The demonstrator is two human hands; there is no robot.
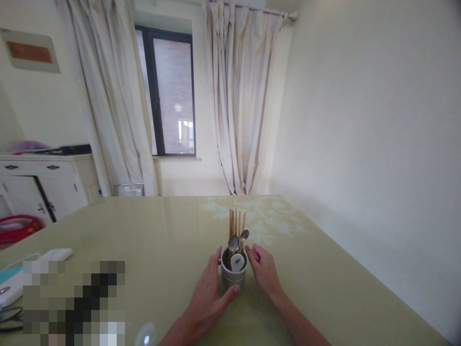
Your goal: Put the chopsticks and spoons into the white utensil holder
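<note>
A grey metal-looking cup [233, 278] stands on the table in front of me, holding several wooden chopsticks [236, 220] that point upward. Two metal spoons, a nearer spoon [234, 242] and a farther spoon [245, 234], lean in it beside a white ceramic spoon [237, 262] with a blue mark. My left hand [208, 290] curves round the cup's left side, its thumb across the front. Close against the rim on the right, my right hand [265, 271] has its fingers curled closed; whether anything is in them is hidden.
The table [154, 240] has a glossy greenish top with a pale leaf pattern, and a wall [378, 144] runs along its right side. At the left lie a white power strip-like object [54, 257] and a pixelated patch. A white cabinet [61, 187] and red basin [21, 230] stand beyond.
</note>
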